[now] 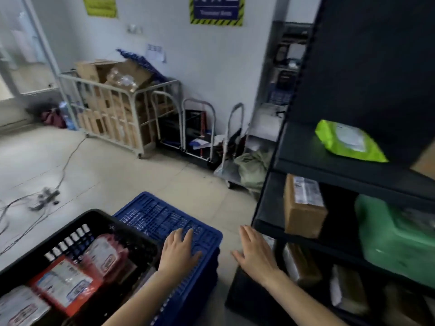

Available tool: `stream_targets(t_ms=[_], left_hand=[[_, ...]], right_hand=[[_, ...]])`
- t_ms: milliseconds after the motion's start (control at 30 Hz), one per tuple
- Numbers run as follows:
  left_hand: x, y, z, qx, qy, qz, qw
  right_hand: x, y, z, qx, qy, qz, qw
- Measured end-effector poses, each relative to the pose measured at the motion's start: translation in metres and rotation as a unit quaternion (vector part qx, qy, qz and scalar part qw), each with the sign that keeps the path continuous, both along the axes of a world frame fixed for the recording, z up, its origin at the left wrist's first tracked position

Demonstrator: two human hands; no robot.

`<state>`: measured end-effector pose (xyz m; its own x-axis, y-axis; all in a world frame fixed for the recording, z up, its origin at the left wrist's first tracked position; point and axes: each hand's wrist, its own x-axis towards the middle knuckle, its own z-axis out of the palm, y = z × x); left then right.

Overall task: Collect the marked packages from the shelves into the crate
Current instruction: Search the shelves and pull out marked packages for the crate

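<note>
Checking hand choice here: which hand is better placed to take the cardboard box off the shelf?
Right, most likely. The right hand is open and empty beside the shelf, close to the box. The left hand lies flat on the blue crate, farther away.

This is a warehouse or parcel stockroom. Dark metal shelving [329, 175] holds a labelled cardboard box [303, 208] and a green pouch [348, 142], and a black crate [98, 217] of packaged goods sits beside a blue crate [164, 217] on the bare floor [117, 175]. Against the wall stand a wire roll cage [113, 109] stuffed with flattened cardboard [122, 69] and folded platform trolleys [200, 128], under a blue sign [216, 10] edged in yellow-and-black hazard stripes.
</note>
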<state>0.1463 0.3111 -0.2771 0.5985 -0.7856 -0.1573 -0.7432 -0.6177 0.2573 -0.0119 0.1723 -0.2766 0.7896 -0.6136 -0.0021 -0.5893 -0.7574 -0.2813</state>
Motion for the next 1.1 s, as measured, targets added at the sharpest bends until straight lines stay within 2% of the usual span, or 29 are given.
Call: stream_targets(t_ms=[367,500,633,1100], left_hand=[[-0.186,-0.037,0.047,-0.066,-0.017,-0.148,0.987],[-0.261,-0.043,0.054,-0.090,0.002,-0.198,0.976],[-0.332,-0.052,0.060,-0.081,0.014,-0.250,0.965],[-0.533,-0.121,0.079,-0.077,-0.002,-0.427,0.901]], right_hand=[[-0.213,0.012,0.040,-0.045,-0.027,-0.144,0.988],[-0.291,0.025,0.049,-0.056,-0.030,-0.189,0.980],[-0.365,0.035,0.056,-0.067,-0.033,-0.238,0.968],[-0.581,0.045,0.076,-0.084,-0.013,-0.410,0.908]])
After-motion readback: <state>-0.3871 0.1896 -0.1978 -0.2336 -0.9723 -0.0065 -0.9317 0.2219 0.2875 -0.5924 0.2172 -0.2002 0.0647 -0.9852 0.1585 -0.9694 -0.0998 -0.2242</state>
